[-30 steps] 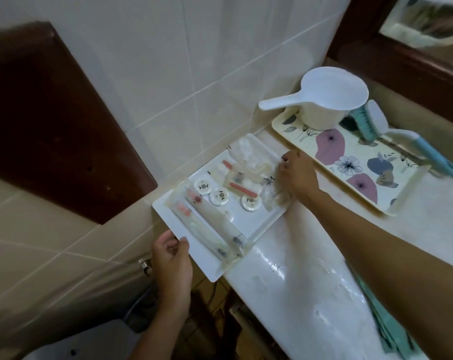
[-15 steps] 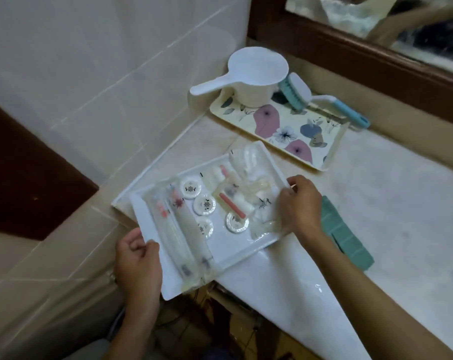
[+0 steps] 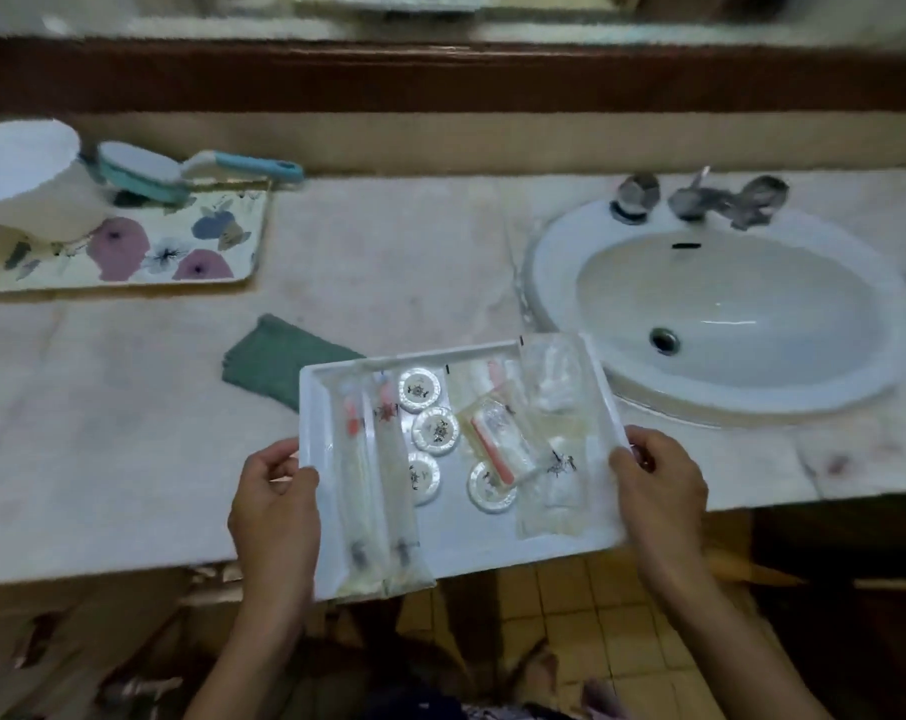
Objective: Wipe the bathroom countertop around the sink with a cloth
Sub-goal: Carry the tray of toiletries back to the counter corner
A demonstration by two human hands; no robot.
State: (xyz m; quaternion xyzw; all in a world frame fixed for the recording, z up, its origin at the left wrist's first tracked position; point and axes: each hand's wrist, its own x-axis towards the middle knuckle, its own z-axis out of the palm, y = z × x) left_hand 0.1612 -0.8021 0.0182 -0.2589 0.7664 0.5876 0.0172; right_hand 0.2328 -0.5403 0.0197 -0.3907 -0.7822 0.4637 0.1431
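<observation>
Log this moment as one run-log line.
left hand: grip on white plastic toiletries tray | right hand: grip on tray | folded green cloth: untouched on pale marble countertop | wiping: not started

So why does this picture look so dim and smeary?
Head view: dim light; motion blur smears the chrome faucet and white plastic scoop; wide-angle lens bows the pale marble countertop edge; the white toiletry tray stays sharper.

White dipper [image 3: 22,174]: running off the left edge. Green cloth [image 3: 274,363]: near corner lying hidden under the white tray [image 3: 461,550]. Taps [image 3: 700,200]: smearing with blur. Packet prints: showing too small to read.
</observation>
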